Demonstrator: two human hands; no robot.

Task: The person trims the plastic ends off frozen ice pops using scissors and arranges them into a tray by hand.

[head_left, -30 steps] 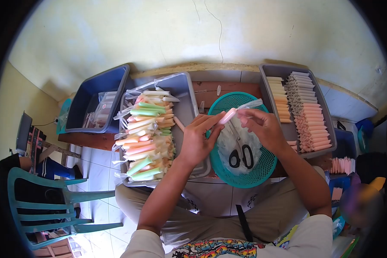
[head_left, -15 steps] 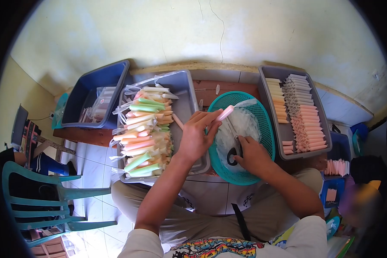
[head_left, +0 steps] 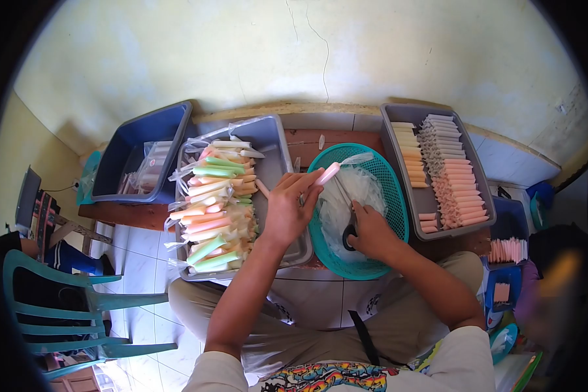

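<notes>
My left hand (head_left: pixel 290 204) is closed around the lower end of a pink ice pop (head_left: pixel 330 173) in a clear plastic tube, its loose plastic tail pointing up and right. In my right hand (head_left: pixel 375 234) is a pair of scissors (head_left: pixel 350 240) with black handles. The blades point up toward the ice pop, close by its tail; whether they touch it I cannot tell. Beneath both is a turquoise mesh basket (head_left: pixel 404 215) holding clear plastic scraps (head_left: pixel 366 196). Left of my left hand, a grey tub (head_left: pixel 277 150) holds a heap of pink, green, orange and cream ice pops (head_left: pixel 215 209).
To the right, a grey tub (head_left: pixel 389 130) holds neat rows of trimmed ice pops (head_left: pixel 460 176). A dark blue tub (head_left: pixel 144 124) with plastic packets stands at far left. Smaller blue bins (head_left: pixel 508 225) sit at right. A green plastic chair (head_left: pixel 59 307) is at lower left.
The whole view has shifted slightly, so the tubs appear lower and further left. The scissors' handle loop shows less beside my right hand. The ice pop stays in my left hand.
</notes>
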